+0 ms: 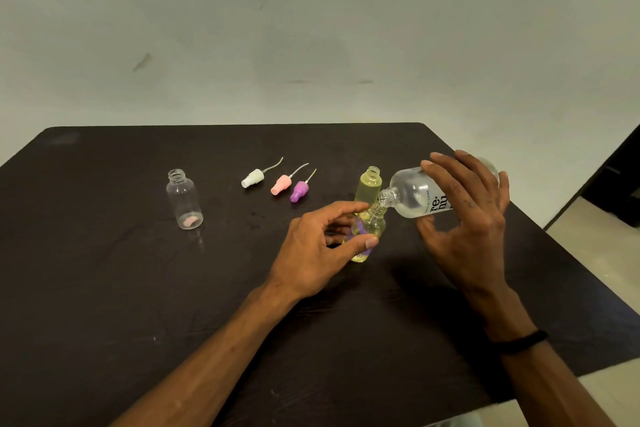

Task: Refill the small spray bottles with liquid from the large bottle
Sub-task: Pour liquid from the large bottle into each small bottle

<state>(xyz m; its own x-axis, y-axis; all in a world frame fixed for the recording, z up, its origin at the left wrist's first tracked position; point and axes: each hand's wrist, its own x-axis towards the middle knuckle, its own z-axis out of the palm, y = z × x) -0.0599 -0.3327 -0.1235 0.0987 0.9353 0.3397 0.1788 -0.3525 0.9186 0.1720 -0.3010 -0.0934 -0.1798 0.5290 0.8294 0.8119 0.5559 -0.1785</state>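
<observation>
The right hand [467, 204] wraps its fingers and thumb around the large clear bottle [420, 192] at the right of the frame and holds it tipped nearly flat, its threaded neck lowered to the mouth of a small spray bottle [367, 230] standing just right of centre, apparently so the liquid runs straight in. The left hand [318, 246] pinches that small bottle between thumb and fingers, most likely to keep it from toppling under the pour; it looks partly filled with yellowish liquid. Directly behind it stands a second small bottle [369, 188], uncapped and nearly full. An empty third bottle [184, 199] waits at centre-left on the dark table [104, 288]. Three spray caps, white [253, 178], pink [281, 184] and purple [299, 191], lie between them, off so the necks stay open.
</observation>
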